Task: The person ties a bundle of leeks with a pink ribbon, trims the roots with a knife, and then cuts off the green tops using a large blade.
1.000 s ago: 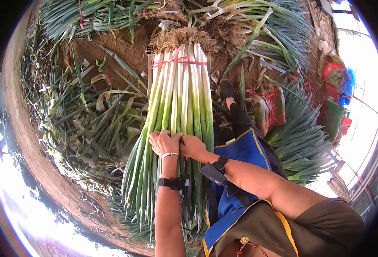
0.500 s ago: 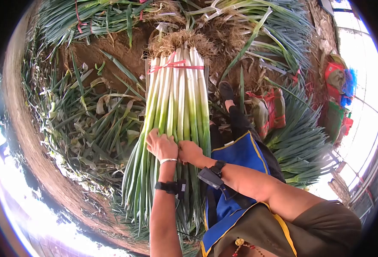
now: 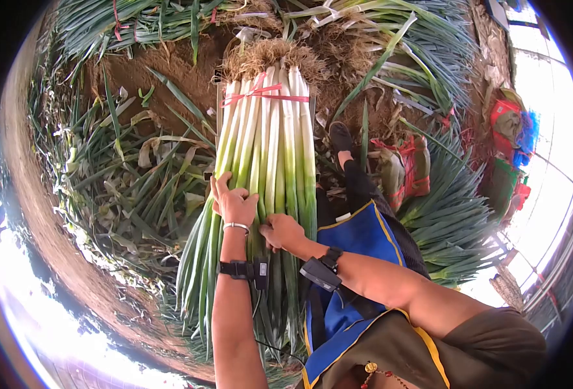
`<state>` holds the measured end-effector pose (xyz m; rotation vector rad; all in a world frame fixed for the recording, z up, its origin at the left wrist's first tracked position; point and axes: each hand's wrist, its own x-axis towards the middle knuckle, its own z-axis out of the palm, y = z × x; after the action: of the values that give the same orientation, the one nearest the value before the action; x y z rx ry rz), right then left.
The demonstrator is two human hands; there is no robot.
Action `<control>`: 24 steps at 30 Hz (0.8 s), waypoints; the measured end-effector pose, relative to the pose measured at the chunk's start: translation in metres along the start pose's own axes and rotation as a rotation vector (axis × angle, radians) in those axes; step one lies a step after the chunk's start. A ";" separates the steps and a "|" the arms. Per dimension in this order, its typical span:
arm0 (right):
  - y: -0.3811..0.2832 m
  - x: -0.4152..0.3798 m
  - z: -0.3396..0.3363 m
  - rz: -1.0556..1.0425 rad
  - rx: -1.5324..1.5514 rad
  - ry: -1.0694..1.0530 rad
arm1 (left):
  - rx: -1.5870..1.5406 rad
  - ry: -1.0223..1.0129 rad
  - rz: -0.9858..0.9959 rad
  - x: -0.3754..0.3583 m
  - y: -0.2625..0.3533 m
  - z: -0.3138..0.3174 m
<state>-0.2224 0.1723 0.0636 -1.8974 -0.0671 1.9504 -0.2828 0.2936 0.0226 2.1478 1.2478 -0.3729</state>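
A big bundle of long green onions (image 3: pixel 270 139) lies in front of me, roots (image 3: pixel 273 58) at the far end and leaves toward me. Red tape (image 3: pixel 267 97) is tied round the white stalks just below the roots. My left hand (image 3: pixel 236 206) lies over the left side of the bundle, where white turns to green, its thumb and fingers apart. Just right of it and lower, my right hand (image 3: pixel 285 232) is closed, its fingers curled down against the green leaves. What is inside those fingers is hidden. A strap with a small black device is on each wrist.
Loose leaves and trimmings (image 3: pixel 150 175) cover the ground at left. More green onions (image 3: pixel 422 58) lie at the back right, and another heap (image 3: pixel 452 207) at right. Taped bundles (image 3: pixel 406 168) stand beside my leg. A foot (image 3: pixel 341 137) is on the soil right of the bundle.
My left hand has moved left and a little farther up the bundle, its fingers spreading. My right hand has stayed close to the same place, slightly left. The leaves at left have fanned out a bit.
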 end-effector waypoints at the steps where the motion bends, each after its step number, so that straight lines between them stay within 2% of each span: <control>1: 0.003 -0.001 0.003 -0.033 -0.007 0.042 | 0.006 -0.018 0.001 0.001 -0.001 -0.002; 12: 0.012 -0.004 0.016 -0.158 -0.012 0.193 | 0.040 -0.076 -0.058 0.016 0.003 -0.002; 17: 0.013 -0.004 0.017 -0.195 -0.160 0.200 | 0.010 -0.080 -0.030 0.003 0.006 -0.012; 19: 0.018 -0.009 0.022 -0.256 -0.275 0.251 | -0.001 0.056 0.142 -0.006 -0.006 -0.007; 21: 0.021 -0.017 0.024 -0.309 -0.384 0.304 | 0.061 0.040 0.148 -0.020 -0.005 -0.010; 23: 0.024 -0.028 0.019 -0.314 -0.389 0.152 | 0.037 0.062 0.185 -0.037 -0.005 -0.010; 24: 0.029 -0.031 0.018 -0.375 -0.345 0.204 | 0.095 0.073 0.191 -0.047 -0.002 -0.015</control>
<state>-0.2481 0.1400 0.0854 -2.0998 -0.6863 1.5610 -0.3100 0.2718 0.0576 2.3577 1.0713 -0.2798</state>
